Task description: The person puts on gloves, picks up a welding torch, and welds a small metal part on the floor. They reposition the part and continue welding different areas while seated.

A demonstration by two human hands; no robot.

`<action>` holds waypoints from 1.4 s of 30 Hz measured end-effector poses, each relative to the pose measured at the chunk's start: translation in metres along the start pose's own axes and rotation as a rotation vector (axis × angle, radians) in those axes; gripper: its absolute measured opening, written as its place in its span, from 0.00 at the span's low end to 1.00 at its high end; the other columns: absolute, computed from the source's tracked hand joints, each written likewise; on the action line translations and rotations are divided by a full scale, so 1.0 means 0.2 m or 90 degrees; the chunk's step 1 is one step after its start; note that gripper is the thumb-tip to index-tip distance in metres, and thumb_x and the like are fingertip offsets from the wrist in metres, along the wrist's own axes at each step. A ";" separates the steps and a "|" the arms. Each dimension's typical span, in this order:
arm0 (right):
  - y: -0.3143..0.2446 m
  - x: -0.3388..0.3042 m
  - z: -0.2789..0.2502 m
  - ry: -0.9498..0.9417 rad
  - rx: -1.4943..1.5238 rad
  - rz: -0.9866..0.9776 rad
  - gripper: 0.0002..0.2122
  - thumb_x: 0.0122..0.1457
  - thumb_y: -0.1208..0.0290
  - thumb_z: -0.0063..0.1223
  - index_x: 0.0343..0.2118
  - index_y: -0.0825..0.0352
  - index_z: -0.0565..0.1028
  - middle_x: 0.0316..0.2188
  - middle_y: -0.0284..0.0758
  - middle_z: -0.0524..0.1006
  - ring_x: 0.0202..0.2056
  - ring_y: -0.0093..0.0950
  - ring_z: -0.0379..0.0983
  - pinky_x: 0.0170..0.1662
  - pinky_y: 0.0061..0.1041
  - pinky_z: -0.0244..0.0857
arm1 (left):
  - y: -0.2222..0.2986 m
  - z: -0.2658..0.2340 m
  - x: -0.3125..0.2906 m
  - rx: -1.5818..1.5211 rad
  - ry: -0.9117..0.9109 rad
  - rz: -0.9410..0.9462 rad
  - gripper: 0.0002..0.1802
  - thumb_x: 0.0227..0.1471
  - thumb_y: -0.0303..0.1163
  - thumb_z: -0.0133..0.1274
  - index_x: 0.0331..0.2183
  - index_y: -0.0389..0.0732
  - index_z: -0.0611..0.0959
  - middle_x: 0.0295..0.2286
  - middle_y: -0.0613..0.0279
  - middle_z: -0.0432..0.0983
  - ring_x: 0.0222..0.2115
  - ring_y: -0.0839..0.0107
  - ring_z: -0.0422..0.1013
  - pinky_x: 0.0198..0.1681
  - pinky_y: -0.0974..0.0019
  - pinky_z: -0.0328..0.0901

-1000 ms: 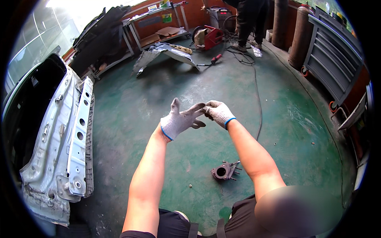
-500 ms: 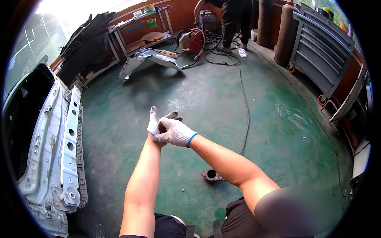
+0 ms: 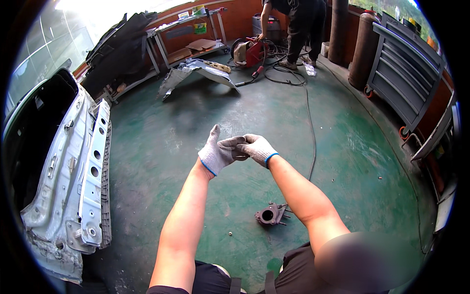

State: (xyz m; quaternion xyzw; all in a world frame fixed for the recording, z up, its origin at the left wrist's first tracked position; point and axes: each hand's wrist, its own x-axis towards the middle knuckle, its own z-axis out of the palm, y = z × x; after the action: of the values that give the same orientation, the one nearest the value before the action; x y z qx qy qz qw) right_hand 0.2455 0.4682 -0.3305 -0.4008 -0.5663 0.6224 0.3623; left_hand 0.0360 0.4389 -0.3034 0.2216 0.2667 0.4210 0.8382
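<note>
Both of my hands are in pale knitted work gloves with blue cuffs and grey, soiled palms. My left hand (image 3: 219, 153) is held up with its thumb pointing away from me and its fingers stretched out to the right. The fingertips of that glove are pinched between the thumb and fingers of my right hand (image 3: 259, 149). Below my right forearm, a dark cast metal part (image 3: 278, 213) with a round opening lies on the green floor (image 3: 235, 196).
A light car body panel (image 3: 61, 191) stands along the left. Farther off lies a bent metal panel (image 3: 200, 73), near a person (image 3: 301, 29) who reaches to a red machine (image 3: 255, 53) with cables. At the right stand gas cylinders (image 3: 363, 54) and a grey tool cabinet (image 3: 404, 68).
My right hand has slid from the left glove's wrist area to its fingertips. Both hands have shifted right in view, and the metal part on the floor shows more fully.
</note>
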 end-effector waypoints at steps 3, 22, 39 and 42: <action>0.06 0.04 -0.05 0.044 0.015 0.009 0.11 0.67 0.75 0.64 0.50 0.70 0.84 0.43 0.36 0.87 0.44 0.25 0.83 0.53 0.29 0.77 | -0.02 0.01 0.01 0.033 -0.042 -0.020 0.55 0.71 0.75 0.31 0.69 0.32 0.74 0.65 0.38 0.73 0.63 0.32 0.70 0.70 0.30 0.58; -0.02 -0.02 0.05 0.244 -0.215 -0.182 0.14 0.63 0.73 0.66 0.51 0.70 0.84 0.41 0.39 0.86 0.45 0.28 0.82 0.52 0.33 0.78 | -0.05 0.01 0.04 0.195 -0.013 0.106 0.64 0.64 0.85 0.22 0.74 0.40 0.69 0.68 0.46 0.71 0.59 0.42 0.75 0.59 0.45 0.69; -0.13 -0.11 0.35 -0.088 -0.435 -0.294 0.11 0.64 0.65 0.63 0.42 0.67 0.81 0.42 0.52 0.85 0.46 0.51 0.83 0.51 0.45 0.77 | -0.04 -0.24 0.10 0.102 0.312 0.053 0.31 0.72 0.60 0.51 0.48 0.41 0.87 0.43 0.56 0.88 0.44 0.58 0.81 0.53 0.54 0.76; -0.10 -0.10 0.51 -0.038 -0.477 -0.320 0.10 0.62 0.66 0.63 0.42 0.66 0.80 0.39 0.50 0.86 0.44 0.53 0.83 0.49 0.46 0.77 | 0.03 -0.36 0.01 0.087 0.359 0.114 0.17 0.69 0.47 0.63 0.31 0.47 0.84 0.30 0.63 0.84 0.31 0.62 0.78 0.41 0.57 0.77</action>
State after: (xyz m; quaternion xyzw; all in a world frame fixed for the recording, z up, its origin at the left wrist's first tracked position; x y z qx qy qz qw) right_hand 0.1603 0.4092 -0.3041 -0.3363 -0.8425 0.2785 0.3156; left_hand -0.0126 0.4540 -0.3555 0.1744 0.4957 0.5194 0.6739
